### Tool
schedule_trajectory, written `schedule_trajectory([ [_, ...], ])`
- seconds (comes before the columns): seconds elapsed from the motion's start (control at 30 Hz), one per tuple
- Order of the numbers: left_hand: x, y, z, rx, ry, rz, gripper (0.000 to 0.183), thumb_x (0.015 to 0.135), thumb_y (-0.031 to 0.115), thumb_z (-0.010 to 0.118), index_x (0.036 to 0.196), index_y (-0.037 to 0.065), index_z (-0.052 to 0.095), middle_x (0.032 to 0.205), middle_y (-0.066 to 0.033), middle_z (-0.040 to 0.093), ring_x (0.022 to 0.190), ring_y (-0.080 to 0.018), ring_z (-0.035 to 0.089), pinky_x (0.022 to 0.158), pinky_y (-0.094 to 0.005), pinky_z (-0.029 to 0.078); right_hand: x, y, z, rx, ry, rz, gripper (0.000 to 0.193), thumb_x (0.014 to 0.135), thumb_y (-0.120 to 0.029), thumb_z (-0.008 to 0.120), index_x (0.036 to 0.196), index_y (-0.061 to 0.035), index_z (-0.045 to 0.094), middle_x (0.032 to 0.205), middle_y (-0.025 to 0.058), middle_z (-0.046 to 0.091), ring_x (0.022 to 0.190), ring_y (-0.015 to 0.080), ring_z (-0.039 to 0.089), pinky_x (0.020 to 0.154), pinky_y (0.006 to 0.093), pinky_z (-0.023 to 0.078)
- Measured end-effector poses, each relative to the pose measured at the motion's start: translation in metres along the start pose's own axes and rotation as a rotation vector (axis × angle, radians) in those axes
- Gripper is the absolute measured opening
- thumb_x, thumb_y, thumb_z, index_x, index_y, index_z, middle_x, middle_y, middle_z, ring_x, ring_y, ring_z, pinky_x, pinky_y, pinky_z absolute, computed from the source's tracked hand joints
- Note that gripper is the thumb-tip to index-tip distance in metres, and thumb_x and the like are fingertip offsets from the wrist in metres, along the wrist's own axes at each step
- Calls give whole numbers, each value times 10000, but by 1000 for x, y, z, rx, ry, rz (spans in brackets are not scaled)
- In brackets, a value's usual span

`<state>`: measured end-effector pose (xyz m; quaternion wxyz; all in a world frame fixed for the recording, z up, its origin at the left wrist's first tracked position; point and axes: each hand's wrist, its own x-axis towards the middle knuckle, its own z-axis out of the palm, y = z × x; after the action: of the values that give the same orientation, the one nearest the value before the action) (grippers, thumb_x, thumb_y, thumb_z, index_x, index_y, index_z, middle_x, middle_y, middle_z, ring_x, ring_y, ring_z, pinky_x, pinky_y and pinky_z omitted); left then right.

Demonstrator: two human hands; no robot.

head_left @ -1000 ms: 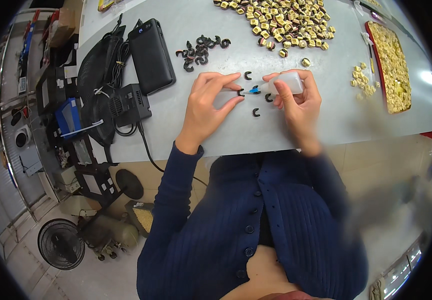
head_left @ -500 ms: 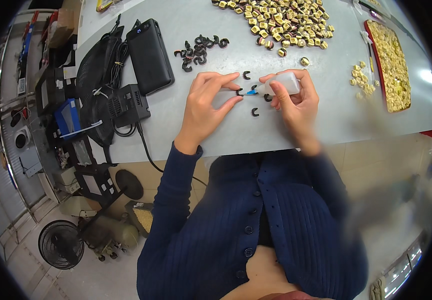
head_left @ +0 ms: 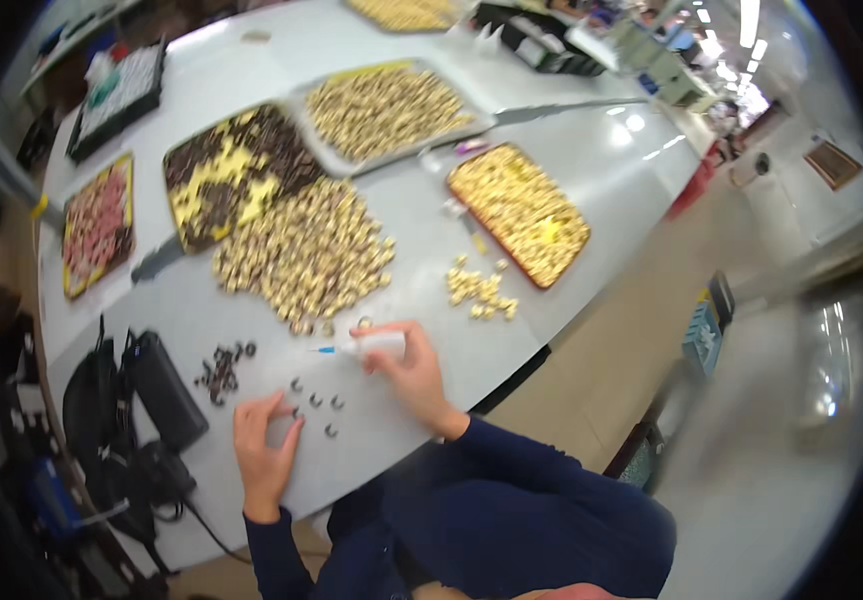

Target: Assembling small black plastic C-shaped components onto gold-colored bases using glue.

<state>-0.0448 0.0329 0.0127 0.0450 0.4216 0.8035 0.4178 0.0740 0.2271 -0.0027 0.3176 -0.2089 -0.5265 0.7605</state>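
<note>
My left hand (head_left: 264, 450) is low over the table, its thumb and a fingertip closed on a small black C-shaped piece (head_left: 297, 412). My right hand (head_left: 414, 370) grips a white squeeze bottle (head_left: 382, 346) with a blue-based needle tip (head_left: 326, 350). The bottle lies sideways in the hand, its needle pointing left and away from the held piece. Several more black C-shaped pieces lie singly between the hands, one of them (head_left: 331, 431) nearer to me. A pile of dark pieces (head_left: 222, 374) sits beyond my left hand.
A heap of gold-and-dark small parts (head_left: 302, 250) spreads beyond the hands. Farther back stand trays, including a grey one (head_left: 479, 124) and a red-rimmed one (head_left: 542, 284) at right. Loose yellowish parts (head_left: 480, 288) lie nearby. A black power bank (head_left: 167, 390) and cables occupy the left.
The view has swung right and outward, showing more of the table. My right hand has moved the bottle away from the piece at my left fingertips. The left hand stays by that piece.
</note>
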Motion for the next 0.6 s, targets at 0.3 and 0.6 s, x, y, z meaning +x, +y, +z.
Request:
schedule_trajectory([
  [0.3,-2,-6,-2,-49,40,28,496,665,-82,721,1135,27,605,924,-103,595,854,-241,616,786,-333,498,13,-26,-29,-731,72,-331,380,792,-39,749,1093,-7,519,1022,117,637,974,222,650,848,328,521],
  [0.6,1,-3,0,-14,50,73,489,667,13,757,1131,59,608,886,-67,644,865,-223,623,797,-324,496,18,-7,-55,-666,71,-319,347,776,-15,725,1073,-6,545,993,143,648,935,255,675,837,334,528],
])
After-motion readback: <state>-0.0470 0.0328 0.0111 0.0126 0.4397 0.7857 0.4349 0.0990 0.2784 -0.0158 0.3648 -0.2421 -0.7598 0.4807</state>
